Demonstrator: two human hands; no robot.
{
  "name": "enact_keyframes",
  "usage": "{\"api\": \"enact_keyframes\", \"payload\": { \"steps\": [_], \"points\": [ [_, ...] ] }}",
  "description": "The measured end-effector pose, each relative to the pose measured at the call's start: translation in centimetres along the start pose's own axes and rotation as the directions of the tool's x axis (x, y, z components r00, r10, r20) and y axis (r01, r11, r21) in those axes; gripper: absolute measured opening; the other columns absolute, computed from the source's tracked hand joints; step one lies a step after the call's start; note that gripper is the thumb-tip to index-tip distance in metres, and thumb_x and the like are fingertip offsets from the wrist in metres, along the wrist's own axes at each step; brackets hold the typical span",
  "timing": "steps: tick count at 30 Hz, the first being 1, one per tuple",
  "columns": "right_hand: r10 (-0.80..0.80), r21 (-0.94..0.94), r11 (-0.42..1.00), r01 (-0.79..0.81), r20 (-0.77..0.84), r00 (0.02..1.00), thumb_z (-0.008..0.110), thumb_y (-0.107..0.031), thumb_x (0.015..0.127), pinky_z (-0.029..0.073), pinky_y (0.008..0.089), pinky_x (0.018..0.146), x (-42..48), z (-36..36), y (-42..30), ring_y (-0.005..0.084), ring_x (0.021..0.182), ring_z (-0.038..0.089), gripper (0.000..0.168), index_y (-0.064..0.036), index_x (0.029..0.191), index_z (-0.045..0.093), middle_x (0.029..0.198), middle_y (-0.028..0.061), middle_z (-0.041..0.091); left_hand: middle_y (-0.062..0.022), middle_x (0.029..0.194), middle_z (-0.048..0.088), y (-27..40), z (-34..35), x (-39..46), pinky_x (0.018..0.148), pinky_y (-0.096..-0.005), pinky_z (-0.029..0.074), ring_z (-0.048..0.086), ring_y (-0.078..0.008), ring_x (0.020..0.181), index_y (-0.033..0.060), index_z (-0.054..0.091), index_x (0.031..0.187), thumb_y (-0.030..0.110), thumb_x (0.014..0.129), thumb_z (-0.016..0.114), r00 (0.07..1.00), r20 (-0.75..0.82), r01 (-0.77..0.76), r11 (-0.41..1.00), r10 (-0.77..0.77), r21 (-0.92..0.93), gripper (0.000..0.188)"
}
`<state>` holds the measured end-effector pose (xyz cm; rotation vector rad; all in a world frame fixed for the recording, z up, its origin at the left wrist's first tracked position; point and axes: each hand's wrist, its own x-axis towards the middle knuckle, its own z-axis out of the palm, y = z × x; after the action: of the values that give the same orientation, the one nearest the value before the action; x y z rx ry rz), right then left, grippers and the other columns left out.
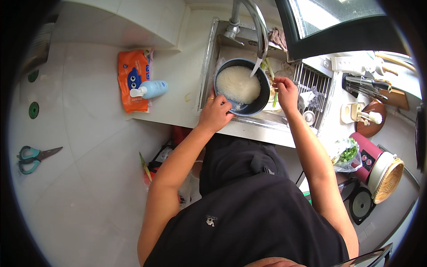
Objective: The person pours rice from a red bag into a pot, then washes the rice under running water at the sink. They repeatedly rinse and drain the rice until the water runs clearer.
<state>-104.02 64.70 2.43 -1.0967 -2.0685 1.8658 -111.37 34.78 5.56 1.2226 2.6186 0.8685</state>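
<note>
My left hand (216,112) grips the near left rim of a dark blue pot (247,109), tilted over the sink (217,46). White grains, which look like rice (237,83), lie in cloudy water inside it. A stream of water runs into the pot from the curved chrome faucet (260,33). Just right of the pot is my right hand (283,90), its fingers curled and thumb near the fingertips; whether it holds anything is unclear. Green onion stalks (269,68) and other scraps lie in the sink beyond the pot, partly hidden by it.
Left on the counter, a light blue pump bottle (156,89) lies against an orange wipes pack (128,100). A metal drying rack (308,78) spans the sink's right side. Farther right are a knife holder (358,86), a bag of greens (347,156) and a wicker basket (388,182). An open window frame (337,36) juts above.
</note>
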Motion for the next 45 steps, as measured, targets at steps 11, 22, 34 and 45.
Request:
{"api": "enact_keyframes", "payload": {
  "steps": [11, 22, 34, 45],
  "points": [
    [0.05, 0.029, 0.998, -0.052, 0.062, 0.997, 0.055, -0.005, 0.097, 0.057, 0.0294, 0.08, -1.7, 0.5, 0.6, 0.0168, 0.092, 0.074, 0.025, 0.002, 0.114, 0.071, 0.104, 0.0089, 0.075, -0.0036, 0.105, 0.055, -0.9, -3.5, -0.3, 0.086, -0.048, 0.061, 0.04, -0.0477, 0.144, 0.0134, 0.069, 0.085, 0.021, 0.074, 0.086, 0.998, 0.052, 0.014, 0.994, -0.02, 0.11, 0.022],
    [0.043, 0.119, 0.991, -0.053, 0.092, 0.995, 0.055, -0.004, 0.098, 0.056, 0.0283, 0.08, -3.2, 0.0, -1.3, 0.016, 0.091, 0.072, 0.022, 0.002, 0.114, 0.069, 0.105, 0.0083, 0.073, -0.0068, 0.092, 0.061, 0.4, -0.6, -0.8, 0.085, -0.0448, 0.052, 0.061, -0.0328, 0.096, 0.0084, 0.071, 0.081, 0.014, 0.065, 0.087, 0.996, -0.027, 0.08, 0.962, -0.09, -0.261, 0.024],
    [0.047, 0.087, 0.994, -0.067, 0.214, 0.976, 0.054, -0.005, 0.096, 0.054, 0.0307, 0.091, -3.3, -0.4, -2.7, 0.0172, 0.098, 0.07, 0.028, 0.0, 0.119, 0.07, 0.11, 0.009, 0.073, -0.007, 0.094, 0.059, 2.0, 2.0, -0.9, 0.09, -0.0462, 0.051, 0.059, -0.0351, 0.103, 0.0094, 0.069, 0.08, 0.016, 0.067, 0.088, 0.997, 0.021, 0.077, 0.936, -0.075, -0.344, 0.024],
    [0.037, -0.757, 0.619, 0.209, 0.294, 0.955, 0.065, -0.036, 0.089, 0.045, 0.0515, 0.109, 6.0, 10.4, 2.4, 0.0458, 0.127, 0.055, 0.05, -0.006, 0.129, 0.062, 0.142, 0.0194, 0.056, -0.0075, 0.096, 0.056, 0.0, 2.9, 3.3, 0.101, -0.0506, 0.046, 0.055, -0.0428, 0.111, 0.0092, 0.067, 0.083, 0.013, 0.071, 0.083, 0.992, -0.049, -0.127, 0.95, 0.118, -0.287, 0.02]
  ]
}}
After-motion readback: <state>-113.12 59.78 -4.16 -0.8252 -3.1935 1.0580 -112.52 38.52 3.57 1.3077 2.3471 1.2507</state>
